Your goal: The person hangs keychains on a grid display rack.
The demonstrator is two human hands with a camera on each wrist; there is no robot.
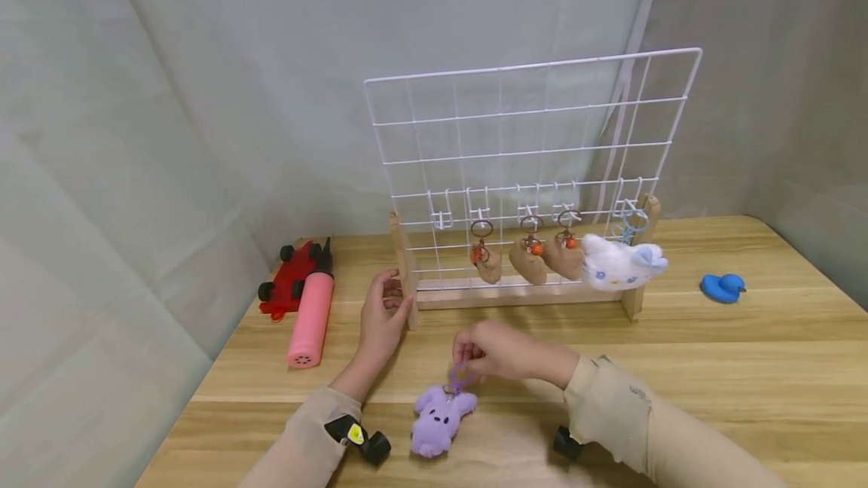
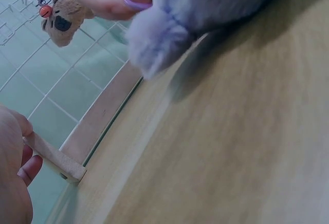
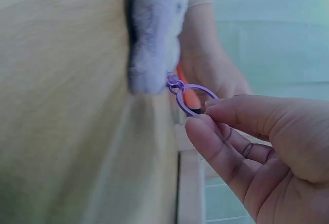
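My right hand (image 1: 498, 351) pinches the purple key ring (image 3: 187, 99) of a lilac plush keychain (image 1: 436, 420) between thumb and forefinger. The small floppy-eared plush lies face up on the table, below and left of that hand. At the rack's left end, my left hand (image 1: 383, 315) grips the wooden side post (image 1: 405, 269), thumb on one side and fingers on the other. The white wire grid rack (image 1: 500, 111) stands upright on its wooden base. From its hooks hang several brown plush keychains (image 1: 527, 262) with orange bells, and a white plush head (image 1: 617, 266) with a blue bow.
Left of the rack lie a pink cylinder (image 1: 313, 315) with a black top and a red toy car (image 1: 290, 281). A blue toy duck (image 1: 722, 288) sits to the right. The leftmost white hook (image 1: 441, 218) carries nothing. Pale cloth (image 1: 237, 96) hangs behind and beside the table.
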